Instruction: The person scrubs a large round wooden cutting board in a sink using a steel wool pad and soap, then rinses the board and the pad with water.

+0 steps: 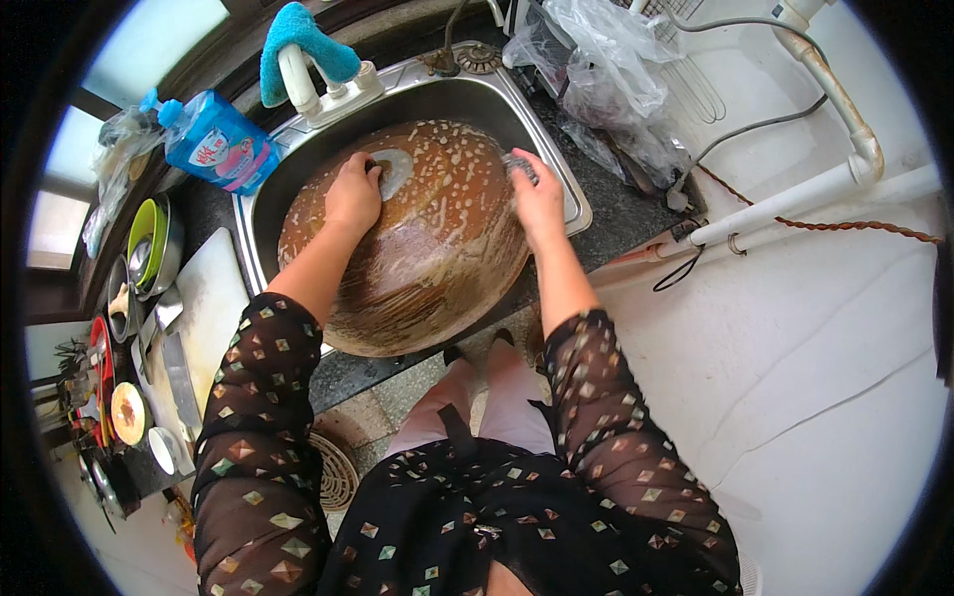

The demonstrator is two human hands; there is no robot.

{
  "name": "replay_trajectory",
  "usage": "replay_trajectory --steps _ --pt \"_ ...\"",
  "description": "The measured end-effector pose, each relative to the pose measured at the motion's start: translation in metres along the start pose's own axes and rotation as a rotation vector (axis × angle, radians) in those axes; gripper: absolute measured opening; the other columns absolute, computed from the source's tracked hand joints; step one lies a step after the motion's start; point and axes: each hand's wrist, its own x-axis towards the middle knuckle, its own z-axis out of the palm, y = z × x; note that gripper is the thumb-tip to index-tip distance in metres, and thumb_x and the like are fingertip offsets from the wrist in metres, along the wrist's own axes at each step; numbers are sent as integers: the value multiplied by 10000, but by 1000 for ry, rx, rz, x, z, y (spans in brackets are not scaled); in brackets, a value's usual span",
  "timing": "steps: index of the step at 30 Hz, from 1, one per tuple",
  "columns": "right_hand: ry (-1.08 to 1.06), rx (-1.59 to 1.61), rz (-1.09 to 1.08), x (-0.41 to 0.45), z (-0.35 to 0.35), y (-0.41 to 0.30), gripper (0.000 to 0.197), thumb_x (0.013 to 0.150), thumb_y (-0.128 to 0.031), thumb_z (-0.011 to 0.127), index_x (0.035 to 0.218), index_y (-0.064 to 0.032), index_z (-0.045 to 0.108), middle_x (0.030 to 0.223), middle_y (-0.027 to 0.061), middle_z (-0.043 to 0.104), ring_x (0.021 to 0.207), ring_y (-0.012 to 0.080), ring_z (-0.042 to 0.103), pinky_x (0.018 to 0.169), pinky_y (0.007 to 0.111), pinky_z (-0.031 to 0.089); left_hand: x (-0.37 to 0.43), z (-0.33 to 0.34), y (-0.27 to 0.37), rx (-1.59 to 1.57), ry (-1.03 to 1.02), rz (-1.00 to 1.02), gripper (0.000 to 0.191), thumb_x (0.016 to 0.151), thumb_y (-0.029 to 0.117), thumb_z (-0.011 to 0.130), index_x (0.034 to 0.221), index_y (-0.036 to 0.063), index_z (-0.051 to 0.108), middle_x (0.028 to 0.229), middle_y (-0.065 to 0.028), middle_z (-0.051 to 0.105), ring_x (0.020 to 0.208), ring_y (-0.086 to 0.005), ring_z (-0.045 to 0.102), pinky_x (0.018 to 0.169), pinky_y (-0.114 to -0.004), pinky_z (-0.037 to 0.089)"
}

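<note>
A large domed brown lid (440, 223), wet and spotted with suds, lies tilted across the stainless steel sink (250, 257), its near edge over the counter front. At its top is a pale round plate (396, 175). My left hand (353, 195) is closed at this plate, apparently around the lid's knob, which the fingers mostly hide. In my right hand (539, 200) is a grey steel wool scrubber (522, 167), at the lid's right side. The near part of the dome shows streaks and brownish, worn-looking patches.
A faucet (299, 82) draped with a blue cloth (317, 41) stands behind the sink. Left are a blue detergent bottle (220, 145), a white cutting board (216, 298) with a cleaver (180, 376), and bowls (149, 238). Plastic bags (615, 82) and a white pipe (782, 197) are right.
</note>
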Motion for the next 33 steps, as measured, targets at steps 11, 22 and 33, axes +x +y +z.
replay_trajectory --steps 11,22,33 --pt "40 -114 -531 -73 9 0 323 785 -1 427 1100 21 497 1169 154 482 1126 269 427 1000 373 285 -1 1 -12 48 22 11 251 853 236 451 1044 77 483 1039 -166 543 948 -351 520 791 -411 414" --pt "6 -110 -589 -101 14 -4 322 771 10 454 1088 -3 511 1171 130 478 1135 266 412 996 378 283 -3 2 -12 43 17 7 243 855 223 452 1051 84 486 1031 -174 543 921 -360 527 771 -413 417" --pt "-38 -205 -544 2 6 14 265 780 -46 496 1036 -24 561 1089 121 533 1067 255 471 932 333 346 -4 -5 1 56 3 -30 251 848 212 465 1049 64 491 1033 -183 546 931 -360 526 781 -403 417"
